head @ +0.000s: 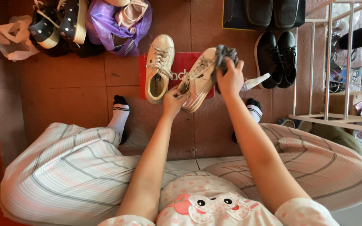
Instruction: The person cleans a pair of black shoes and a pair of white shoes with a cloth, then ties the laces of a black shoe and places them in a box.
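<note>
My left hand (173,100) grips the heel end of a cream lace-up sneaker (198,79) and holds it tilted above the floor. My right hand (230,77) presses a grey cloth (223,56) against the sneaker's toe side. The matching cream sneaker (159,68) lies flat on a red shoebox lid (184,62) to the left, untouched. I sit with knees spread, in striped trousers and white socks.
A pair of black lace-up shoes (276,58) stands at the right, with a small white tube (256,81) beside them. A purple bag (114,25) and polka-dot wedge sandals (61,23) lie top left. A metal rack (336,62) borders the right side.
</note>
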